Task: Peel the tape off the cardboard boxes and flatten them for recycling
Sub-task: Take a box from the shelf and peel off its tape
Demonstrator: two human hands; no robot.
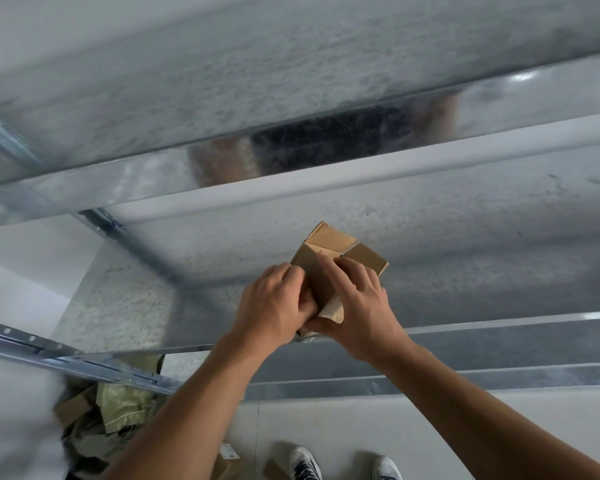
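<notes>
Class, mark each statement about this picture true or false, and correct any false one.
1. Both the left hand and the right hand hold the cardboard box. True.
2. The box lies flattened on the ground. False: it is box-shaped, held over the metal shelf.
3. No other cardboard is in view. False: cardboard scraps lie on the floor at lower left.
4. A pair of shoes shows at the bottom edge. True.
</notes>
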